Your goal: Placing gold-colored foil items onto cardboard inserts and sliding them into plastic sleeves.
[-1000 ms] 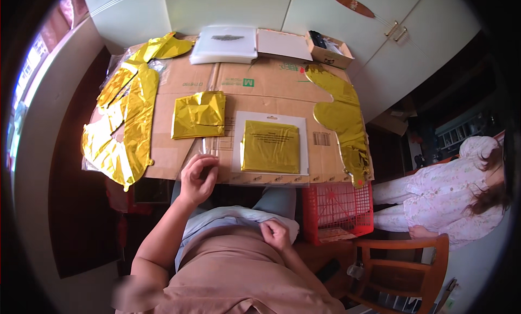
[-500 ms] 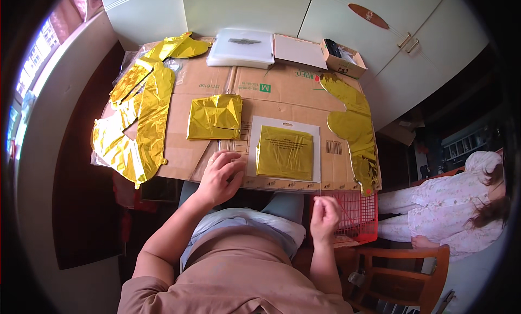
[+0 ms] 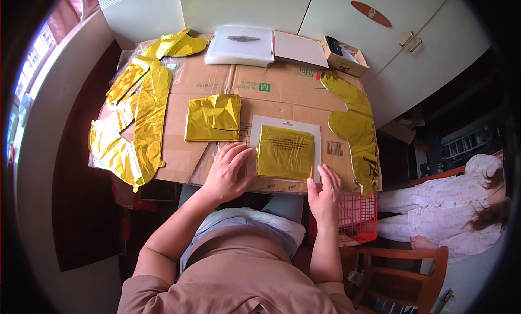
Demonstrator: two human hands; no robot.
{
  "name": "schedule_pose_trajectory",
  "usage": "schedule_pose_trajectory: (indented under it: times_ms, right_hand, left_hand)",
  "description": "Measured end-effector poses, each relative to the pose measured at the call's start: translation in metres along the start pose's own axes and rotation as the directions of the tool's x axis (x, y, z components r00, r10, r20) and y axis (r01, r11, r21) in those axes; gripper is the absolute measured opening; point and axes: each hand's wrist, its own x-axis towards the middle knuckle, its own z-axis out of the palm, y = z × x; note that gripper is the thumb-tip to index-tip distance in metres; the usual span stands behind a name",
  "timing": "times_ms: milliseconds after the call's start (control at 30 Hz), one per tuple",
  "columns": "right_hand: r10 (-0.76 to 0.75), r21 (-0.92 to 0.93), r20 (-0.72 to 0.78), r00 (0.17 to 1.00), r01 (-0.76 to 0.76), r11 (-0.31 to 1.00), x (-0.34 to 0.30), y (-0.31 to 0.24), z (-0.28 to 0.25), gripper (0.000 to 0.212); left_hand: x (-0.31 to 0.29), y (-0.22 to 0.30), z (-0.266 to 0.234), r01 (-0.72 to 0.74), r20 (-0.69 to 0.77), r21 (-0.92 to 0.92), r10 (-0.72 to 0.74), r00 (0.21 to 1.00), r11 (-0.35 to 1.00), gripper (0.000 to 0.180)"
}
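A flat folded gold foil balloon (image 3: 286,154) lies on a white backing card (image 3: 316,130) with a hang hole, near the table's front edge. My left hand (image 3: 229,170) rests at the card's left edge, fingers stretched and thumb apart. At the card's lower right corner is my right hand (image 3: 324,193), thumb and fingers apart; whether it touches the card I cannot tell. Beyond my left hand sits another folded gold foil piece (image 3: 213,118) without a card. Neither hand holds anything.
Unfolded gold foil balloons (image 3: 147,118) cover the table's left side; another (image 3: 353,118) lies along the right. Flattened cardboard (image 3: 201,75) covers the table. At the back are clear plastic sleeves (image 3: 240,47), a pale board (image 3: 299,49) and a small box (image 3: 345,58). A person (image 3: 450,211) is at right.
My right hand has moved up to the card's lower right corner, and its curled fingers have opened. My left hand has shifted right to the card's left edge, its fingers stretching out.
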Motion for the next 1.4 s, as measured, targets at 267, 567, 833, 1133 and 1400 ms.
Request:
schedule_pose_trajectory:
  times_ms: [267, 567, 833, 1133, 1400]
  right_hand:
    - [-0.28, 0.04, 0.107, 0.954, 0.278, 0.96, 0.011, -0.026, -0.007, 0.046]
    - [-0.301, 0.092, 0.13, 0.945, 0.291, 0.952, 0.021, -0.054, 0.011, 0.035]
    - [-0.226, 0.111, -0.003, 0.974, 0.225, 0.968, 0.0, -0.043, 0.005, 0.037]
    - [0.002, 0.026, -0.056, 0.998, -0.001, 1.0, -0.029, 0.0, -0.008, 0.039]
    - [-0.056, -0.014, -0.051, 0.997, 0.056, 0.998, -0.012, -0.015, -0.003, 0.044]
  left_hand:
    - [-0.017, -0.001, 0.002, -0.045, 0.019, 0.11, 0.043, 0.999, 0.993, 0.058]
    - [0.003, -0.001, 0.015, -0.056, -0.037, 0.194, 0.064, 0.997, 0.979, 0.055]
    - [-0.002, 0.007, 0.007, -0.02, -0.039, 0.074, 0.023, 0.999, 0.997, 0.064]
    - [-0.013, 0.001, 0.017, -0.035, -0.081, 0.143, 0.047, 0.996, 0.989, 0.054]
    - [-0.011, 0.0, 0.019, -0.054, -0.142, 0.17, 0.079, 0.987, 0.984, 0.039]
